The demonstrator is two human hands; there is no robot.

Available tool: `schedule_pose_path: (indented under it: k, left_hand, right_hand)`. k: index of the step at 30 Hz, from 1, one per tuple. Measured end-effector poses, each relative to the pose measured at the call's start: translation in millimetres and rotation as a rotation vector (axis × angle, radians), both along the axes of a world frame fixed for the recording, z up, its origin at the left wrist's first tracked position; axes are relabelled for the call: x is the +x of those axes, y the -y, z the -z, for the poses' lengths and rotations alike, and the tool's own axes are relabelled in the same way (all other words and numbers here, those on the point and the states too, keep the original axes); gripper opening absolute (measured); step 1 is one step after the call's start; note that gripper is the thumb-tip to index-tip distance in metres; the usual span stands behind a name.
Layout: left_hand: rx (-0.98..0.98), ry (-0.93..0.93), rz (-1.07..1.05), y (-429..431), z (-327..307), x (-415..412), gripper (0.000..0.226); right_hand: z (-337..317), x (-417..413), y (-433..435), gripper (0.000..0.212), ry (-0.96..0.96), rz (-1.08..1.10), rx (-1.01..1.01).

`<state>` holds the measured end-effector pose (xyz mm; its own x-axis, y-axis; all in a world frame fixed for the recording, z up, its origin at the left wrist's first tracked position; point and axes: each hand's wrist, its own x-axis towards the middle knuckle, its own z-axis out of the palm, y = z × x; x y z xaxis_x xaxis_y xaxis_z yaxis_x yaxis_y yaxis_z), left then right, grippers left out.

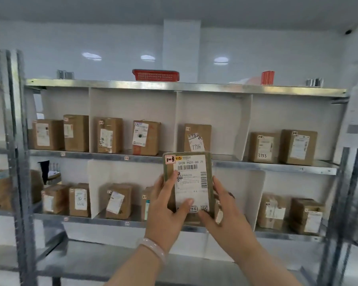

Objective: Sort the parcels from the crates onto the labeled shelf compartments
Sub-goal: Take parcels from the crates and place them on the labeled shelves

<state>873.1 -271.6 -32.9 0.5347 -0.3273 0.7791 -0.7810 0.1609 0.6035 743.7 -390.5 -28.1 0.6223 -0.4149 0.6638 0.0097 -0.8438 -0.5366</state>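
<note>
I hold a brown cardboard parcel [189, 178] upright in front of the metal shelf [186, 87], its white shipping label with a barcode facing me. My left hand [167, 207] grips its left and lower edge, thumb lying across the label. My right hand [221, 205] clasps its right edge. The parcel hovers before the middle of the rack, level with the shelf board between the upper and lower rows. White dividers [246, 124] split each row into compartments, with small label tags [126, 158] on the board edges. The crates are out of view.
Several labelled cardboard boxes stand in both rows, such as one marked 7786 [197, 138] and one marked 3733 [262, 147]. A red basket [155, 75] lies on the shelf top. Steel uprights [15, 141] frame the left side, another rack [0, 188] beyond.
</note>
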Motion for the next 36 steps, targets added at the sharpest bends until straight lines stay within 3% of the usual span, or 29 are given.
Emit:
schedule_pose_path:
  k: [13, 23, 31, 36]
  left_hand:
    - [-0.027, 0.049, 0.172, 200, -20, 55, 0.083]
    - [-0.038, 0.11, 0.254, 338, -41, 154, 0.081]
    - [0.036, 0.145, 0.243, 438, -48, 192, 0.08]
    - [0.05, 0.202, 0.154, 480, -41, 204, 0.081]
  right_hand:
    - [-9, 29, 169, 0.083, -0.096, 0.356, -0.316]
    - [-23, 115, 285, 0.076, -0.131, 0.622, -0.34]
    - [-19, 136, 361, 0.071, -0.161, 0.643, -0.374]
    - [-16, 135, 400, 0.065, -0.14, 0.549, -0.349]
